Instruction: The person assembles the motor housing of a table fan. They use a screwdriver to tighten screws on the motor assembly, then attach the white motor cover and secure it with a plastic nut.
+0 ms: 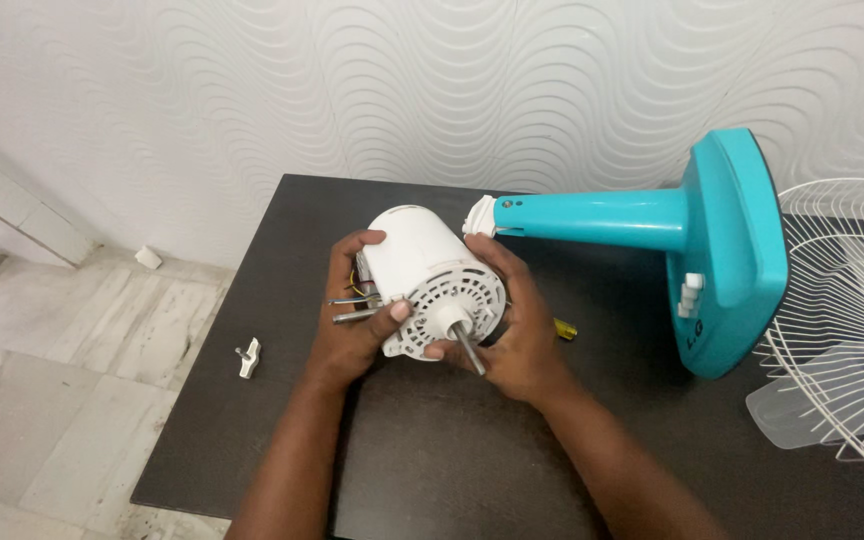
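Observation:
Both my hands hold a white fan motor housing (pixel 419 262) over a dark table (pixel 452 450). The housing's vented front face (pixel 457 300) points toward me, with a metal shaft (pixel 471 352) sticking out of its middle. My left hand (pixel 350 315) wraps the left side, thumb on the rim of the face. My right hand (pixel 517 330) cups the right side, with its thumb near the base of the shaft. Wires and metal pins (pixel 352 302) poke out on the housing's left, partly hidden by my left hand.
A teal fan stand (pixel 652 222) lies on its side at the right, its base (pixel 737 250) turned up. A white wire fan guard (pixel 847 330) lies at the far right. A small white wing-shaped part (pixel 248 357) lies on the tiled floor to the left. A yellow-tipped tool (pixel 564 328) peeks from behind my right hand.

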